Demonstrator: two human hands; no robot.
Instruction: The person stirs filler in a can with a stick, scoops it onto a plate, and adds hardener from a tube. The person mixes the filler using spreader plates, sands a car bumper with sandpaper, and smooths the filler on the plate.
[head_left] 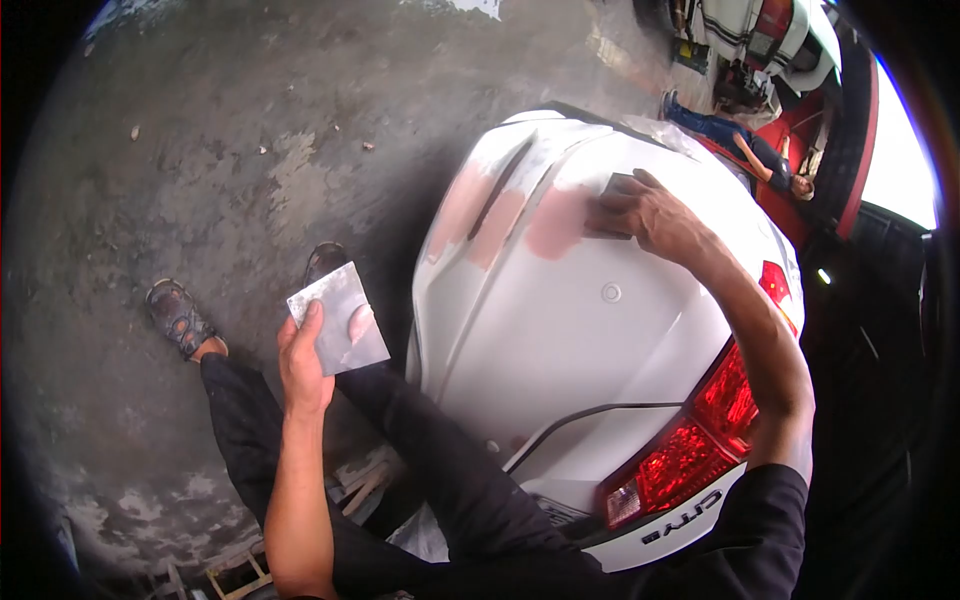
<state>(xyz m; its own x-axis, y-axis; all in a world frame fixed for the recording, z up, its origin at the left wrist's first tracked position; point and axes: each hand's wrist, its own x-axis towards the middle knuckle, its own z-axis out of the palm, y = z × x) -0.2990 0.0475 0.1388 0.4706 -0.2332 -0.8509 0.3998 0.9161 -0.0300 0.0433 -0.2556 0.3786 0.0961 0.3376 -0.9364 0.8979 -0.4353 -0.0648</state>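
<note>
My left hand (304,362) grips a square, pale grey mixing plate (338,338) by its edge, thumb on top. A dab of pink putty (360,325) sits near the plate's right side. My right hand (645,213) is closed on a dark, flat putty spreader (608,215), holding it at the white car's rear side panel (570,320). Just left of the spreader, a pink putty patch (555,222) covers part of the panel. More pink patches (462,215) lie along the bumper, on both sides of a dark slot. My fingers partly hide the spreader.
A red tail light (690,435) is below my right forearm. My shoes (180,318) stand on the stained concrete floor (230,180). Farther back, another person (750,145) is beside a red vehicle. Wooden pieces (240,580) lie at the bottom left.
</note>
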